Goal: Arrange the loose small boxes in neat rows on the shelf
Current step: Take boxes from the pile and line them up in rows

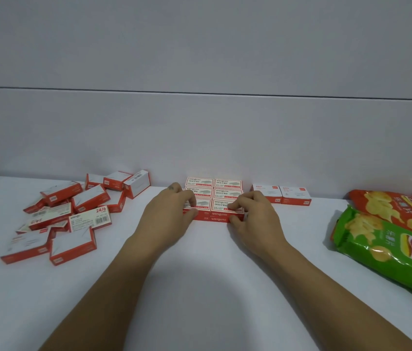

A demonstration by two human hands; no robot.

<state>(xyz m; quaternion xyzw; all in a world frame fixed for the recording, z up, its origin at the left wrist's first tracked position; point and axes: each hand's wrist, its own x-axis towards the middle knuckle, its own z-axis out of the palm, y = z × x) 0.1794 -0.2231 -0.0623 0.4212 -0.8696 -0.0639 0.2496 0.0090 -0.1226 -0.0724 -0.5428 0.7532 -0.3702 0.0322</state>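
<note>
White shelf (pixel 199 269), left hand (pixel 170 210) and right hand (pixel 254 215) fingers (pixel 236 205) pinching front "wengu" 24/6 boxes (pixel 218 214)

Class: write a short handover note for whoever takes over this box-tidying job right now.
Hands: left hand and right hand each pinch the front of the arranged block.
Done: that block, two columns by three rows against the wall; two boxes paired to its right.
Left: the loose pile on the left needs rows.
Crisp bags lie far right.

loc: shop shelf (pixel 212 287) | evid: stocked w/ staple boxes (pixel 227 184), crisp bags (pixel 387 252)
</note>
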